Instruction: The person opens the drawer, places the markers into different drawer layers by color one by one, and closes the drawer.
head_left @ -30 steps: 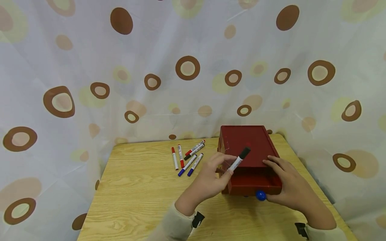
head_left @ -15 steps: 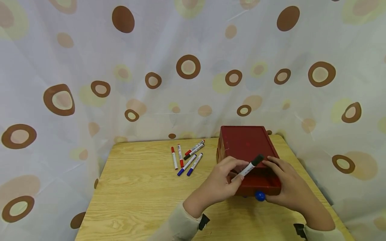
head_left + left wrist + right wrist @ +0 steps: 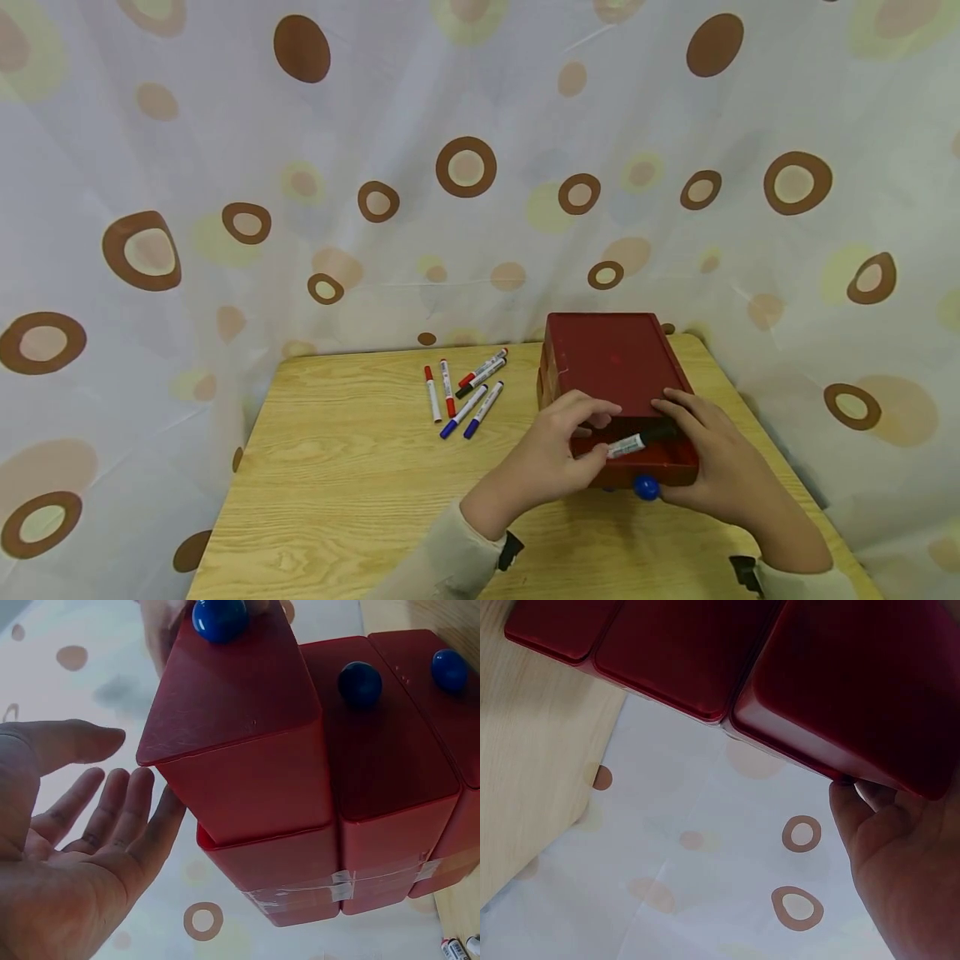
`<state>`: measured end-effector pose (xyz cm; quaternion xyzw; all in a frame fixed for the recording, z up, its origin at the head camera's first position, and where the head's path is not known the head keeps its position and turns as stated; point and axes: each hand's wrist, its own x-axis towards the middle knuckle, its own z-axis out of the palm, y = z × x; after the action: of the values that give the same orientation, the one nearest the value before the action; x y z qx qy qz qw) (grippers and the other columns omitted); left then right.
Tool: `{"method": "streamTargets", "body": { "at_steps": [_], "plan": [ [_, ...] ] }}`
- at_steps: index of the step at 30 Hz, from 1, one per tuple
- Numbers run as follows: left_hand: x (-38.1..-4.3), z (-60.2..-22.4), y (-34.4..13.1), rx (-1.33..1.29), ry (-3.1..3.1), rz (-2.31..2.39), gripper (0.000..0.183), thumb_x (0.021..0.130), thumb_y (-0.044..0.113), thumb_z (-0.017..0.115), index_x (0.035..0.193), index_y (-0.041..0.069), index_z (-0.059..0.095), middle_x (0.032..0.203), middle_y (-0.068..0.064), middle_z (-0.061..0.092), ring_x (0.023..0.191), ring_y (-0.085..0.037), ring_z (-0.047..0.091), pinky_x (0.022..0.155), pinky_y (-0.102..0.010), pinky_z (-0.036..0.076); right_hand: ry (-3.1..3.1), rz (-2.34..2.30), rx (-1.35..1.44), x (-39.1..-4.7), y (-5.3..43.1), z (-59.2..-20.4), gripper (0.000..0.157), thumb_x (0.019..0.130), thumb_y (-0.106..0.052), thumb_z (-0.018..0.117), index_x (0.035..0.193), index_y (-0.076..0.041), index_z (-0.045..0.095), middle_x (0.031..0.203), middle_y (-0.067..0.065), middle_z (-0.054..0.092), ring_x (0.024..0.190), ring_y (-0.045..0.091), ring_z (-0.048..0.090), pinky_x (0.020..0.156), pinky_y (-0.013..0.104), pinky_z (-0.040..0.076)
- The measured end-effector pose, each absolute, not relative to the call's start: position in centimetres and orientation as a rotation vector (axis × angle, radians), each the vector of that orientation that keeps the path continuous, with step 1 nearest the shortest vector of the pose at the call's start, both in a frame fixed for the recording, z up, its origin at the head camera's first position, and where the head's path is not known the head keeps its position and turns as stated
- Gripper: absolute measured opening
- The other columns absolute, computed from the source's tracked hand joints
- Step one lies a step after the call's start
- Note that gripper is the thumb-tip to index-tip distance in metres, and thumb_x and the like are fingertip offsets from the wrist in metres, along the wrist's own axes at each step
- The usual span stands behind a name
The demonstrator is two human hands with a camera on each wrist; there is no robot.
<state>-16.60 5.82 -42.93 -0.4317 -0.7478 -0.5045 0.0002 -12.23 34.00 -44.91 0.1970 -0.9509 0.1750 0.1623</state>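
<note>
A black-capped marker (image 3: 626,446) is at the opening of the pulled-out top drawer (image 3: 622,476) of a small red drawer cabinet (image 3: 617,358). Its white end shows right by the left thumb, its cap toward the right. My left hand (image 3: 553,450) hovers at the drawer's left side, thumb and fingers spread apart; in the left wrist view nothing lies between them. My right hand (image 3: 723,467) holds the drawer's right front corner, fingertips over the cabinet top and thumb beside the blue knob (image 3: 647,487). The right wrist view shows that hand (image 3: 900,847) at the drawer's edge.
Several markers with red, blue and black caps, among them a blue one (image 3: 483,410), lie on the wooden table (image 3: 360,483) left of the cabinet. Two lower drawers (image 3: 390,735) with blue knobs are pushed in. A dotted curtain (image 3: 420,100) hangs behind the table.
My left hand has moved right to the drawer and loosened its pinch on the marker. The marker has dropped lower, from above the drawer into its opening. My right hand stays in place.
</note>
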Motion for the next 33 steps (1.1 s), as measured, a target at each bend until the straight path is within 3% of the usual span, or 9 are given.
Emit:
{"method": "streamTargets", "body": {
  "at_steps": [4, 11, 14, 21, 29, 33],
  "plan": [
    [-16.7, -43.2, 5.8, -1.355, -2.33, -1.584, 0.041, 0.101, 0.005, 0.068, 0.141, 0.012, 0.062, 0.127, -0.009, 0.064, 0.116, -0.02, 0.066, 0.097, -0.023, 0.059, -2.709, 0.493, 0.561, -12.3, 34.1, -44.9, 0.115, 0.052, -0.03, 0.107, 0.153, -0.012, 0.054, 0.156, 0.016, 0.049, 0.136, 0.044, 0.049, 0.096, 0.068, 0.052],
    [-17.5, -43.6, 5.0, -1.289, -2.25, -1.606, 0.035, 0.101, 0.007, 0.067, 0.136, 0.01, 0.066, 0.123, -0.005, 0.067, 0.107, -0.019, 0.068, 0.083, -0.035, 0.064, -2.729, 0.496, 0.554, -12.4, 34.2, -45.0, 0.115, 0.054, -0.032, 0.107, 0.153, -0.013, 0.053, 0.158, 0.015, 0.047, 0.138, 0.044, 0.047, 0.097, 0.07, 0.051],
    [-18.0, -43.8, 4.3, -1.255, -2.241, -1.612, 0.032, 0.101, 0.005, 0.066, 0.132, 0.008, 0.067, 0.121, -0.006, 0.067, 0.103, -0.02, 0.066, 0.084, -0.037, 0.064, -2.74, 0.497, 0.549, -12.4, 34.2, -45.0, 0.115, 0.055, -0.034, 0.107, 0.154, -0.015, 0.052, 0.159, 0.014, 0.046, 0.139, 0.043, 0.046, 0.098, 0.069, 0.051],
    [-19.1, -45.3, 2.8, -1.143, -2.308, -1.544, 0.026, 0.1, 0.001, 0.063, 0.124, 0.008, 0.07, 0.117, -0.006, 0.069, 0.103, -0.017, 0.064, 0.09, -0.029, 0.061, -2.747, 0.486, 0.549, -12.3, 34.3, -45.0, 0.116, 0.055, -0.034, 0.106, 0.155, -0.016, 0.051, 0.159, 0.014, 0.045, 0.14, 0.042, 0.045, 0.097, 0.068, 0.051],
    [-20.8, -48.0, 1.5, -1.011, -2.439, -1.555, 0.024, 0.097, 0.0, 0.064, 0.117, 0.011, 0.072, 0.122, -0.003, 0.069, 0.105, -0.024, 0.065, 0.09, -0.038, 0.061, -2.744, 0.488, 0.537, -12.2, 34.4, -45.0, 0.115, 0.055, -0.033, 0.106, 0.155, -0.015, 0.051, 0.159, 0.013, 0.046, 0.14, 0.041, 0.045, 0.098, 0.067, 0.051],
    [-21.5, -48.9, 0.7, -0.948, -2.524, -1.547, 0.023, 0.098, 0.004, 0.066, 0.118, 0.013, 0.071, 0.121, -0.004, 0.068, 0.103, -0.024, 0.066, 0.089, -0.036, 0.061, -2.745, 0.501, 0.541, -12.2, 34.3, -45.0, 0.115, 0.055, -0.032, 0.106, 0.155, -0.016, 0.051, 0.16, 0.013, 0.045, 0.14, 0.041, 0.045, 0.097, 0.067, 0.051]
  ]
}}
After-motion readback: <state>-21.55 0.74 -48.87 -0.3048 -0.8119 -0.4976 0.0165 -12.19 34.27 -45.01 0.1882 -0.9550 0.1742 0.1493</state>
